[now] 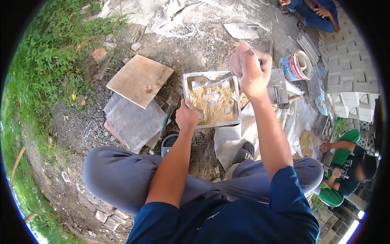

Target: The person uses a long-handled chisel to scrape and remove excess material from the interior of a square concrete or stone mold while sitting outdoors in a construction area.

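A square, shallow mold [238, 110] lies in front of me, with damp yellowish sandy mix [209, 116] spread inside. Several raised pale square parts show through the mix. My left hand [187, 116] is closed on the mold's left rim near its lower corner. Over the far side of the mold, my right hand [252, 69] is wrapped round the handle of a trowel [219, 80], thumb up. The trowel's blade reaches left onto the mix; the fist mostly hides its handle.
Left of the mold lie a wooden board [140, 81], grey slabs [134, 122] and a green-handled hammer [166, 118]. A paint bucket [295, 66] stands at right, before stacked pale blocks [349, 73]. A person [349, 166] works at right; another [319, 16] sits at the far right.
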Action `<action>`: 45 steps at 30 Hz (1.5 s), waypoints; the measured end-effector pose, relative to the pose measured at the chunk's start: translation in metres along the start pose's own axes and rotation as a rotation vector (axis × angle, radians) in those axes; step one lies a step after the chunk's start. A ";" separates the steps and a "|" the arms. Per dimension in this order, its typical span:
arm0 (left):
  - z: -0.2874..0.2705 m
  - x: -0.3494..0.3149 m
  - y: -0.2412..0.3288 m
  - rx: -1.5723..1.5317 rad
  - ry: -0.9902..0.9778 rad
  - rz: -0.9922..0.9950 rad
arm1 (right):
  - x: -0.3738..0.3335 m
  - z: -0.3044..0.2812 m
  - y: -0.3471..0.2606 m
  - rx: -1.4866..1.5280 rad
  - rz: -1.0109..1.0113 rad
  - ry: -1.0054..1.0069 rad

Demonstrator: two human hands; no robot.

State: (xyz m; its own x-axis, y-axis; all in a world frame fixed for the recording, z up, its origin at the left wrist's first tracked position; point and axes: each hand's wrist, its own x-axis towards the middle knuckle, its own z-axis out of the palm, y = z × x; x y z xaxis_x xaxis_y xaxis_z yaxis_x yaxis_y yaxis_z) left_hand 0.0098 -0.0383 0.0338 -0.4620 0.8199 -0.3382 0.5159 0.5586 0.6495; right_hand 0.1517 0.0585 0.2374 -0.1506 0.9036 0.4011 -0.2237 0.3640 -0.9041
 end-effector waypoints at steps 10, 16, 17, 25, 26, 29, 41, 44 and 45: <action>0.003 0.002 0.009 0.035 -0.022 0.029 | -0.011 -0.005 0.005 0.074 -0.005 0.057; 0.003 0.001 -0.001 0.018 0.015 0.021 | -0.001 0.019 -0.009 -0.083 -0.008 0.208; 0.003 -0.003 0.000 0.025 -0.001 0.015 | 0.001 0.018 -0.003 -0.083 -0.001 0.207; 0.005 -0.003 0.006 -0.005 0.002 0.019 | 0.013 0.031 0.023 -0.265 -0.042 0.326; 0.006 0.000 0.003 0.016 -0.004 0.018 | 0.021 0.044 0.021 -0.310 -0.040 0.265; 0.006 0.002 -0.004 0.028 0.039 0.021 | 0.030 0.058 0.015 -0.327 -0.036 0.184; 0.007 0.003 -0.002 0.028 0.016 0.040 | 0.039 0.052 0.029 -0.433 -0.091 0.182; 0.005 -0.002 -0.003 0.006 0.014 0.010 | 0.038 0.057 0.023 -0.425 -0.130 0.217; 0.005 0.001 -0.001 0.005 0.015 0.008 | 0.039 0.056 0.024 -0.424 -0.130 0.215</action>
State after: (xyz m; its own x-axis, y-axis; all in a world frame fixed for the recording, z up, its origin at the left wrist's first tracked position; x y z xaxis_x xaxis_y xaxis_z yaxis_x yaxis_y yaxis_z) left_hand 0.0122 -0.0375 0.0290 -0.4684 0.8224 -0.3228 0.5234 0.5527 0.6485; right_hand 0.0864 0.0900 0.2398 0.0646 0.8545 0.5153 0.1910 0.4963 -0.8469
